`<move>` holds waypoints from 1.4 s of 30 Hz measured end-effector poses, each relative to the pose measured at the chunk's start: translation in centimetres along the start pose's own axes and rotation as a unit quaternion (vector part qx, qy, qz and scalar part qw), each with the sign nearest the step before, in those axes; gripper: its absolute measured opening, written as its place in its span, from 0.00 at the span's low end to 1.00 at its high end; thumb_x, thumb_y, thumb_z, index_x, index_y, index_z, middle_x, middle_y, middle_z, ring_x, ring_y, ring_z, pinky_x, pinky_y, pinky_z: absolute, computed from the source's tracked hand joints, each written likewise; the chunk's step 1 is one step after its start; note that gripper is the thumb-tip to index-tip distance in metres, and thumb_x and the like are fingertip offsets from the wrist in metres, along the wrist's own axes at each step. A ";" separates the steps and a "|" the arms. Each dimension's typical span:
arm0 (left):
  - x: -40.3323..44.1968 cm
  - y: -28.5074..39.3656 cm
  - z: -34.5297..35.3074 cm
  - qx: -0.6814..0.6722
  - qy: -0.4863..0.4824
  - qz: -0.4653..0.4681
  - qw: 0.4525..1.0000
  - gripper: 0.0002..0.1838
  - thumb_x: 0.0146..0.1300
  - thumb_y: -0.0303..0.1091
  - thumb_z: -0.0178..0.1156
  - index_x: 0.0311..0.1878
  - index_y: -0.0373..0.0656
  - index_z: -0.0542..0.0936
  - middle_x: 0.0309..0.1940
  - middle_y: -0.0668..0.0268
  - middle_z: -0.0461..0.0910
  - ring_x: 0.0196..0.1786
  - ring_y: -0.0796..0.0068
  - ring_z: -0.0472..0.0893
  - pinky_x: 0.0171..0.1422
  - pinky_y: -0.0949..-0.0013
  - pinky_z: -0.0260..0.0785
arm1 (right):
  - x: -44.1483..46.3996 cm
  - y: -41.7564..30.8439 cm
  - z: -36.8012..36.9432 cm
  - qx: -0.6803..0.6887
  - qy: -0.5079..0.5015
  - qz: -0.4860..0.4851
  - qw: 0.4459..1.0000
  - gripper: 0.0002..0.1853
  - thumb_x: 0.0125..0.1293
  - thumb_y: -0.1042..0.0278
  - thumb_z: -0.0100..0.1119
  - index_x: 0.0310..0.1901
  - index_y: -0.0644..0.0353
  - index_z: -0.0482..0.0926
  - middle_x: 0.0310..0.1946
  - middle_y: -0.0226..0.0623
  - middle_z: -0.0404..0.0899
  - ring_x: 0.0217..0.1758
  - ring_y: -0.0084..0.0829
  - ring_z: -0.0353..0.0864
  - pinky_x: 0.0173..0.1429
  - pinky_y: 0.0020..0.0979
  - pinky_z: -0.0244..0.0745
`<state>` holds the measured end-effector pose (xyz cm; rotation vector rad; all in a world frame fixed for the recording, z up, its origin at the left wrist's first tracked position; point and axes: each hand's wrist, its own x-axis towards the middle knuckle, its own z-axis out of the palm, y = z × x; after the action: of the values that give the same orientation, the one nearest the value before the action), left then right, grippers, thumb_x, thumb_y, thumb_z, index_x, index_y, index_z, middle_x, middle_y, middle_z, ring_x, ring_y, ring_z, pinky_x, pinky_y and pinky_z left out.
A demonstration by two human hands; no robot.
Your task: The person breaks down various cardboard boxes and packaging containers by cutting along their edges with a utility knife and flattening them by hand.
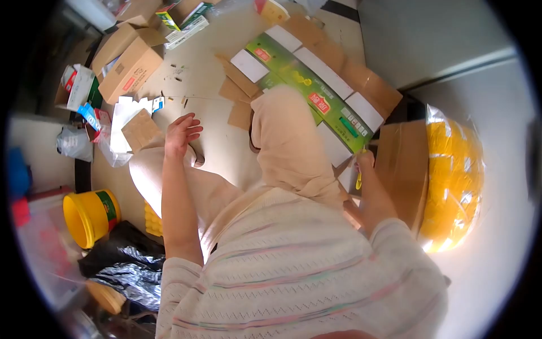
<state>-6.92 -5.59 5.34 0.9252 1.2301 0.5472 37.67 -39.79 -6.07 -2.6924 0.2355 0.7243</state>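
Note:
My left hand (183,134) hangs over the floor near my knee, its fingers loosely bent and apart with nothing in them. Close by lie white paper sheets (120,121) and a small brown cardboard piece (141,131). My right hand (366,160) is closed around a slim yellow tool (358,181), perhaps a cutter or scissors; most of it is hidden by the fingers. It is beside the lower right corner of a flattened green printed box (299,82) with white flaps. Brown flattened cardboard (370,90) lies beneath that box.
To the right stand a brown carton (400,169) and a clear-wrapped yellow bundle (454,181). Open cartons (131,66) are at the upper left. A yellow bucket (90,217) and a black plastic bag (125,263) sit at the lower left. Small dark scraps (178,79) dot the floor.

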 end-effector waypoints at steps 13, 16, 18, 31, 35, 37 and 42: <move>0.0 -0.2 1.6 0.084 -0.011 0.036 0.996 0.19 0.54 0.32 0.58 0.50 0.38 0.74 0.33 0.65 0.79 0.31 0.76 0.79 0.34 0.76 0.70 | -1.8 -1.2 -1.3 0.195 -0.140 -0.124 0.963 0.05 0.55 0.72 0.53 0.34 0.62 0.72 0.22 0.37 0.75 0.16 0.30 0.75 0.14 0.29 0.64; -0.1 0.3 1.8 0.078 0.000 0.066 0.995 0.16 0.53 0.31 0.59 0.45 0.38 0.77 0.31 0.66 0.79 0.31 0.77 0.79 0.35 0.76 0.70 | -3.4 -5.9 -5.0 0.315 -0.128 -0.211 0.916 0.08 0.56 0.74 0.54 0.38 0.64 0.71 0.28 0.39 0.79 0.20 0.30 0.79 0.14 0.27 0.64; -0.3 1.1 2.5 0.073 0.004 0.086 0.994 0.13 0.52 0.30 0.61 0.41 0.38 0.79 0.29 0.66 0.79 0.31 0.77 0.79 0.35 0.77 0.70 | -5.3 -11.0 -8.3 0.325 -0.077 -0.285 0.898 0.08 0.59 0.70 0.54 0.38 0.64 0.72 0.27 0.38 0.79 0.21 0.27 0.79 0.15 0.25 0.64; 1.2 8.8 9.5 0.103 -0.127 0.288 0.943 0.06 0.51 0.28 0.67 0.28 0.38 0.79 0.23 0.72 0.75 0.26 0.86 0.69 0.31 0.80 0.63 | -24.1 -33.5 -4.2 0.228 -0.455 -0.487 0.710 0.09 0.58 0.66 0.58 0.33 0.63 0.76 0.17 0.26 0.69 0.17 0.17 0.66 0.22 0.20 0.62; 3.4 9.8 8.9 0.144 -0.129 0.303 0.933 0.05 0.51 0.28 0.66 0.26 0.39 0.79 0.21 0.74 0.73 0.25 0.87 0.68 0.30 0.80 0.61 | -25.1 -35.6 2.0 0.116 -0.544 -0.483 0.676 0.06 0.58 0.69 0.59 0.34 0.61 0.76 0.16 0.26 0.68 0.18 0.16 0.65 0.24 0.19 0.60; 4.1 9.5 8.4 0.157 -0.127 0.278 0.939 0.05 0.51 0.28 0.66 0.26 0.39 0.79 0.21 0.75 0.72 0.25 0.88 0.68 0.29 0.81 0.61 | -25.9 -35.3 3.1 0.082 -0.551 -0.475 0.681 0.07 0.57 0.68 0.57 0.31 0.62 0.76 0.16 0.26 0.70 0.17 0.15 0.65 0.23 0.19 0.59; 5.2 8.9 7.6 0.191 -0.124 0.199 0.953 0.06 0.52 0.28 0.65 0.26 0.38 0.78 0.20 0.75 0.72 0.24 0.88 0.67 0.28 0.81 0.59 | -26.1 -35.2 4.5 -0.026 -0.454 -0.603 0.655 0.08 0.55 0.66 0.59 0.33 0.61 0.77 0.18 0.33 0.73 0.20 0.25 0.69 0.26 0.27 0.64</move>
<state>2.88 1.06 10.34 1.5431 0.9369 0.4961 21.87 -3.62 13.53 -1.5025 -1.6146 1.3335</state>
